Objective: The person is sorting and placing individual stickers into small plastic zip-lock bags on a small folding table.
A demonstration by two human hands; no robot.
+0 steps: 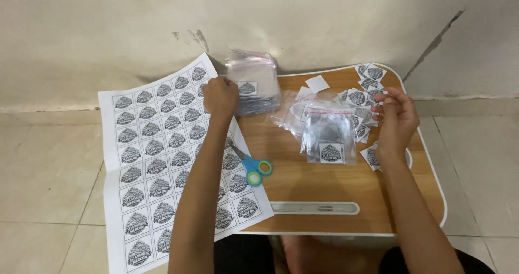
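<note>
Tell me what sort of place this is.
Likely a home floor corner used for packing: a low wooden lap table on floor tiles against a scuffed wall, with a sheet of printed labels and small plastic bags.

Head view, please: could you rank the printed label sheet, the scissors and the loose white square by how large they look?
1. Printed label sheet, by far the largest.
2. Scissors, blue handles, lying on the sheet.
3. Loose white square, smallest, though it lies farther from the camera.

Sheet of black-and-white labels (162,166) beneath left hand (220,96); clear bag stack (253,84) beside it; cut labels (365,98) and labelled bag (328,137) near right hand (397,120).
</note>
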